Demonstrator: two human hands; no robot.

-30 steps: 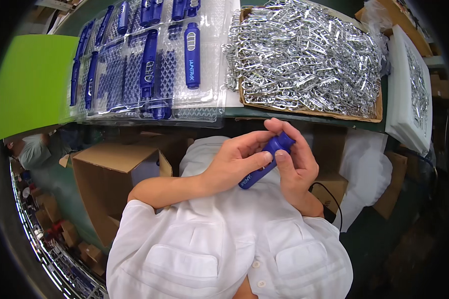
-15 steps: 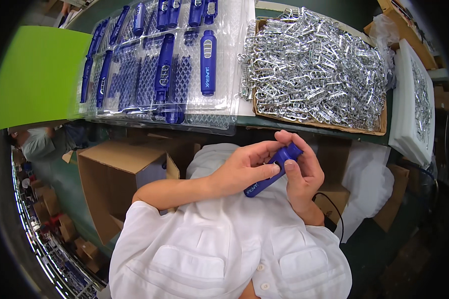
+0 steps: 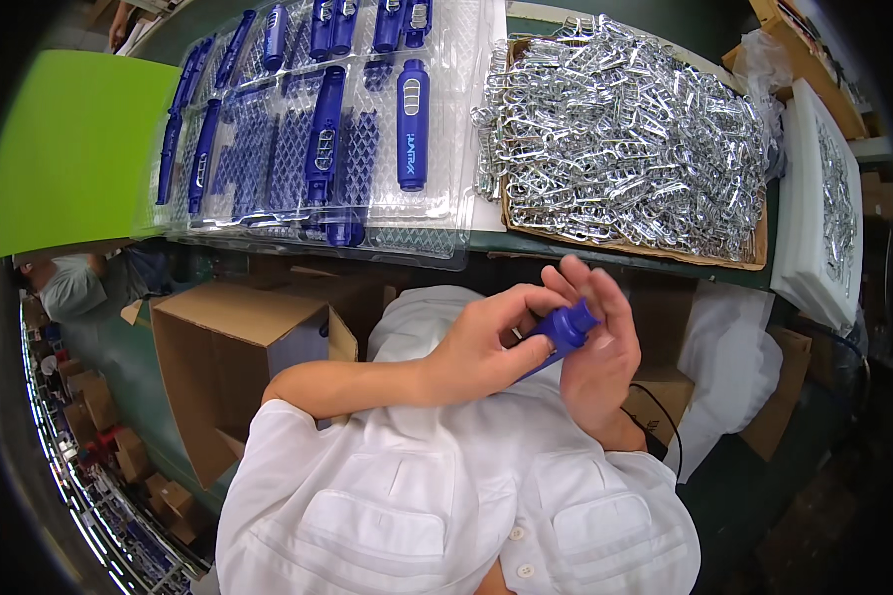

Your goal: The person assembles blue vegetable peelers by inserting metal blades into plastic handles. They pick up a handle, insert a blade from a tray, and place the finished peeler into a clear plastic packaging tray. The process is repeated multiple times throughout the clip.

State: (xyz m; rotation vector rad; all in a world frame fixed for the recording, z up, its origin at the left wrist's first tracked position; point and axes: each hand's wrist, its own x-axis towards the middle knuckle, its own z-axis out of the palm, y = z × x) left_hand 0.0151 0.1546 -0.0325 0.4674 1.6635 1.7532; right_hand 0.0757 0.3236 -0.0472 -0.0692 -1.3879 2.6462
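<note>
My left hand is closed round a blue plastic casing, thumb pressed along its side. The casing is tilted, its narrower neck pointing up and right; its lower part is mostly hidden behind the hand. Close beside it, my right hand is open with fingers stretched, palm toward the neck; I cannot tell whether it touches. Above, on a clear plastic tray, lie several blue casing parts, among them a whole-looking casing with a silver oval piece set in it.
Right of the tray, a shallow cardboard box is heaped with silver metal clips. White foam sheets stand at its right. A bright green panel is at far left. Below the bench sits an open carton; another person is beyond it.
My right hand has let go of the casing, its thumb and fingers now spread. The casing has turned in my left hand, so its printed lower end no longer shows.
</note>
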